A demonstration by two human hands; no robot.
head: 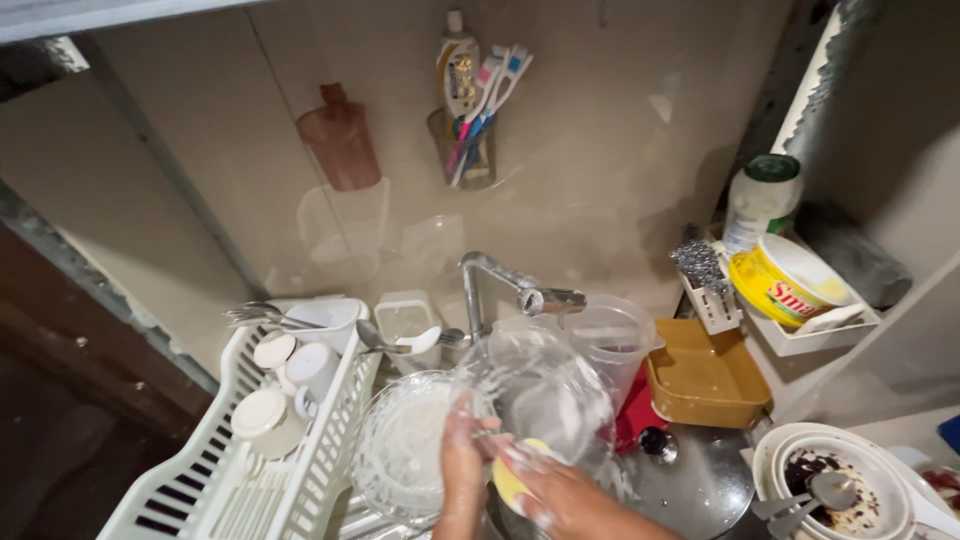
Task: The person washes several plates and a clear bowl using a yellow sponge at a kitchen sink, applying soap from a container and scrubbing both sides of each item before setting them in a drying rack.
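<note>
- Down low, the left hand (462, 462) is soapy and its fingers wrap around the rim of a clear glass jug (540, 400).
- The jug is round and see-through, tilted over the sink under the shiny metal tap (500, 285).
- The right hand (560, 495) is soapy too and presses a soft yellow sponge (512, 478) against the jug, with its fingers curled on the sponge.
- A clear glass bowl (400, 445) with a bumpy pattern sits just beside the jug, to the left.
- A white plastic rack (215, 470) with slats holds white cups (300, 368) and shiny metal spoons (262, 316).
- A clear plastic measuring cup (612, 340) stands behind the jug.
- A brown square tub (706, 375) sits to the right.
- A white bowl (835, 480) with dark smears holds a metal spoon.
</note>
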